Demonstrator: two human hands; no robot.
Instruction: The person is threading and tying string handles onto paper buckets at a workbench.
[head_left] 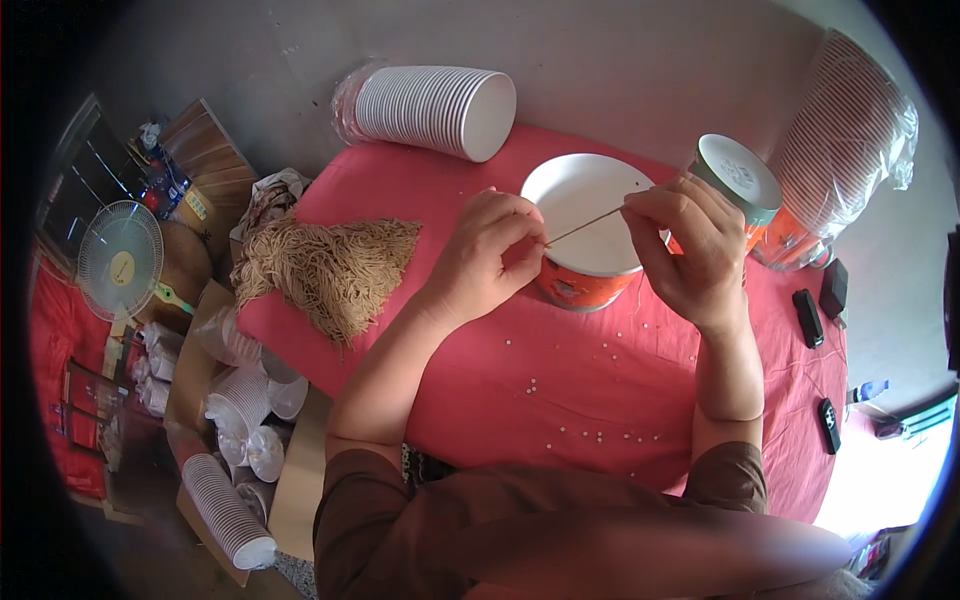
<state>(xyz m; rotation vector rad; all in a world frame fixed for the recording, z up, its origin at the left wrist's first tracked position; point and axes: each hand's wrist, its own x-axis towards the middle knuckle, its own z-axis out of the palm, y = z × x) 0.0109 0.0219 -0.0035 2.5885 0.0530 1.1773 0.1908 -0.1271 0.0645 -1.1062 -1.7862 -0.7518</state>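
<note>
A thin tan cord (585, 227) runs taut and slanting between my two hands. Its lower end is pinched in the fingertips of my left hand (490, 250); my right hand (695, 245) pinches the higher end. Both hands are over an orange paper bucket (590, 290) with a white inside, which stands upright on the table. What lies at its bottom, if anything, cannot be made out. To the left, a heap of similar tan cords (330, 265) spreads over the table edge. Small white and orange beads (532, 386) are scattered on the cloth before me.
On the red cloth (480, 410), a stack of white paper buckets (430, 105) lies at the back. A green container (745, 175) and a tall plastic-wrapped stack (840, 130) stand right, near several black objects (808, 318). A cardboard box (310, 480) with wrapped cups sits lower left.
</note>
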